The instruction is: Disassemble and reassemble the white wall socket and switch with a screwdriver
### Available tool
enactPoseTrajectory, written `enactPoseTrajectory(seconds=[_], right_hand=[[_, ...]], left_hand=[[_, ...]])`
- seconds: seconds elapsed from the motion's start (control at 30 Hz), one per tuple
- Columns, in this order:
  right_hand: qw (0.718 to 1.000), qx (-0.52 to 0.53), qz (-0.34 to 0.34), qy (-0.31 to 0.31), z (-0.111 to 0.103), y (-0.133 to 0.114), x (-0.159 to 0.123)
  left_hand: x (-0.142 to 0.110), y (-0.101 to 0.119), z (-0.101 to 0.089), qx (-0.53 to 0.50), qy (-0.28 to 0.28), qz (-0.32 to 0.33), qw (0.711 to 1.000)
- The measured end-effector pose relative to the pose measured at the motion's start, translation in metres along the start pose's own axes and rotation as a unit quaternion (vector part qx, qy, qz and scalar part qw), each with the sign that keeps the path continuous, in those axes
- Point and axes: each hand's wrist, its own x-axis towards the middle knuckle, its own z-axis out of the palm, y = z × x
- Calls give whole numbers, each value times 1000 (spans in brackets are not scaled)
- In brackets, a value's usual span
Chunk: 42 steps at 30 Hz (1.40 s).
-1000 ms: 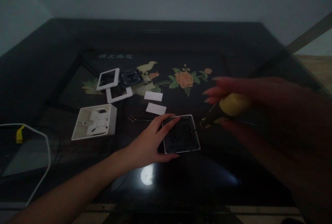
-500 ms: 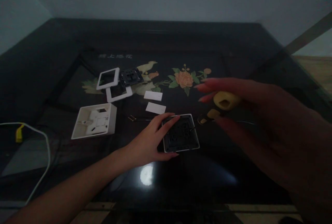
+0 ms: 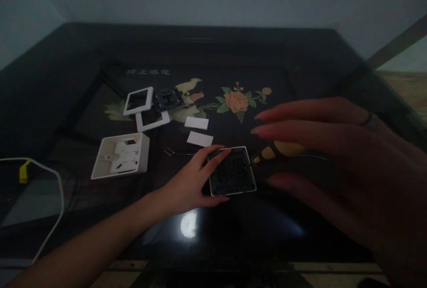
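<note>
My left hand (image 3: 190, 186) grips the near left side of a square wall switch unit (image 3: 232, 177), with fingers over its top edge and the thumb along the near edge. The unit has a white rim and a black inside. A screwdriver with a black and yellow handle (image 3: 267, 153) leans up from its right side; the tip's exact seat is too dark to see. My right hand (image 3: 320, 154) is open around the handle, fingers above and thumb below, apart from it as far as I can see.
A white mounting box (image 3: 144, 157) lies at left, with two white frames (image 3: 153, 124) and a black switch insert (image 3: 167, 99) behind it. Two white plates (image 3: 200, 138) lie beyond my left hand. Thin wires (image 3: 170, 151) and a white cable (image 3: 62, 190) lie on the dark table.
My right hand's fingers have spread and come off the screwdriver's handle end. The handle has tipped down slightly. My left hand and the switch unit have stayed put.
</note>
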Motion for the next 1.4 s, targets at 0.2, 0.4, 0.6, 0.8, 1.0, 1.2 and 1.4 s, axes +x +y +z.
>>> enactPoseTrajectory(seconds=[0.2, 0.4, 0.6, 0.8, 1.0, 1.2, 1.4], right_hand=[[999, -25, 22, 14, -1, -3, 1], [999, 25, 5, -22, -4, 2, 1], [998, -34, 37, 43, 0, 2, 1], [997, 45, 30, -63, -9, 6, -5], [999, -39, 25, -5, 2, 3, 2], [999, 17, -2, -35, -5, 4, -5], [998, -7, 63, 17, -1, 5, -2]], left_hand=[[0, 1, -1, 7, -7, 1, 1000], [0, 2, -1, 16, -8, -1, 1000], [1, 2, -2, 10, -9, 1, 1000], [1, 2, -2, 13, -5, 3, 1000], [1, 1, -1, 14, -5, 3, 1000], [1, 2, -2, 11, -11, 0, 1000], [1, 1, -1, 9, -4, 4, 1000]])
